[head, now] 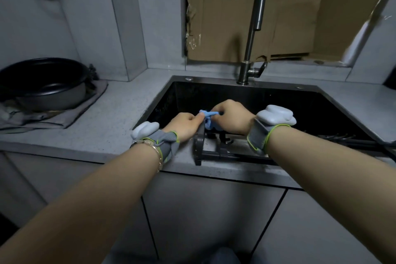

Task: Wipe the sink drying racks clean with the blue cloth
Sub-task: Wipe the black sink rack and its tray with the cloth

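Right hand (232,118) fingers curl tight round blue cloth (209,123), bunched on the rack (198,148) top end at the sink (310,100) front. Left hand (186,124) is curled, apparently gripping that end, thumb touching cloth. Best to steady the rack and rub each bar firmly.

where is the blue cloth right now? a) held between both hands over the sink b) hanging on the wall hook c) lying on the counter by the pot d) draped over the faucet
a: the blue cloth is bunched between the left hand and the right hand, above the black sink.
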Available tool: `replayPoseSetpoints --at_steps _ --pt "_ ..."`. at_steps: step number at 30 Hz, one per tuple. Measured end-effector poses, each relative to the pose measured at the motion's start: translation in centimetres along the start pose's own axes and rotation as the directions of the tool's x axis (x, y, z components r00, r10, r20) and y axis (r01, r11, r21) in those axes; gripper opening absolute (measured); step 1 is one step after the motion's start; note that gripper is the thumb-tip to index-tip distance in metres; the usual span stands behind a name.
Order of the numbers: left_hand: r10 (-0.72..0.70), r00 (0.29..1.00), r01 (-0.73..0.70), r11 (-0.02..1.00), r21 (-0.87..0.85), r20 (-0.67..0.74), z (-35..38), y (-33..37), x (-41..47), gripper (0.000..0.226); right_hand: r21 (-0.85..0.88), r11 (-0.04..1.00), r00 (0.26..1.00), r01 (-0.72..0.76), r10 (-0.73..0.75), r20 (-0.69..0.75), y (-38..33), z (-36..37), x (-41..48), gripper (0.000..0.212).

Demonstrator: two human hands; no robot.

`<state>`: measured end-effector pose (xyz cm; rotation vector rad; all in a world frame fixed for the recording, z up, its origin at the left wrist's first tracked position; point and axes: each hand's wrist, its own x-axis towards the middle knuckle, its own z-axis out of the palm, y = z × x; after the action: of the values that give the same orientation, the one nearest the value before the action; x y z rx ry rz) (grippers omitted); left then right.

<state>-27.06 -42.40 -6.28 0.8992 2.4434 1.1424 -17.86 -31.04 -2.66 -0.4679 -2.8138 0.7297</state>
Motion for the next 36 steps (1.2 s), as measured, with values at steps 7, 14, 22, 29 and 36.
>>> replayPoseSetpoints --at_steps 7,14,22,29,36 --pt "-0.004 0.993 -0.001 0.999 -0.041 -0.119 1.2 -1.4 0.1 0.036 -0.131 0.937 0.941 0.324 -0.333 -0.055 -1.5 1.3 -1.7 0.028" --pt "-0.071 0.981 0.034 0.979 -0.202 -0.179 0.2 -1.4 0.4 0.042 -0.212 0.883 0.900 0.420 -0.435 -0.028 -1.4 1.9 -4.0 0.027" --pt "-0.025 0.980 -0.024 0.970 -0.244 -0.195 0.4 -0.8 -0.8 0.043 -0.121 0.983 0.981 0.141 -0.155 -0.113 -0.5 2.5 0.4 0.027" --pt "0.075 0.997 -0.077 0.942 -0.326 -0.018 -0.7 -0.4 -3.6 0.030 0.084 0.996 0.970 0.025 -0.004 -0.244 -1.0 2.2 -0.4 0.031" --pt "0.071 0.996 -0.043 0.904 -0.425 0.050 -0.9 -1.4 -4.4 0.024 0.309 0.949 0.987 0.055 -0.006 -0.158 -1.9 1.9 -3.6 0.018"
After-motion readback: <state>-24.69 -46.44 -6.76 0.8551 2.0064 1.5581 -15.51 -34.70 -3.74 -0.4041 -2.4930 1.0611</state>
